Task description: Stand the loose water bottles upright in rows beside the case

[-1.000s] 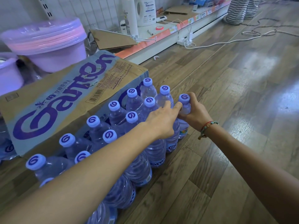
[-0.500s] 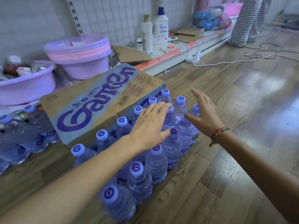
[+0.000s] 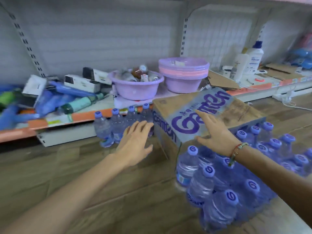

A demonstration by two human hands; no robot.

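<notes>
The cardboard water case [image 3: 207, 115], printed "Ganten", is taken as landmark; it lies on the wood-look floor [image 3: 50, 166] just in front of the bottom shelf [image 3: 84, 119]. To its right and nearer the camera, purple-capped water bottles [image 3: 239, 174] are seen standing upright in packed rows, touching the case's side. To its left, a single row of four bottles [image 3: 121, 122] stands upright between the case and the shelf edge. The left hand [image 3: 135, 146] is held above the floor just left of the case, fingers straight and slightly spread, nothing held; its fingertips lie in front of the four-bottle row, contact not determinable. The right hand [image 3: 214, 130] is extended over the case's near top edge, fingers straight and apart, empty. A beaded bracelet [image 3: 236, 152] is noted on the right wrist. Behind the case, two purple basins [image 3: 162, 85] sit on the shelf.
</notes>
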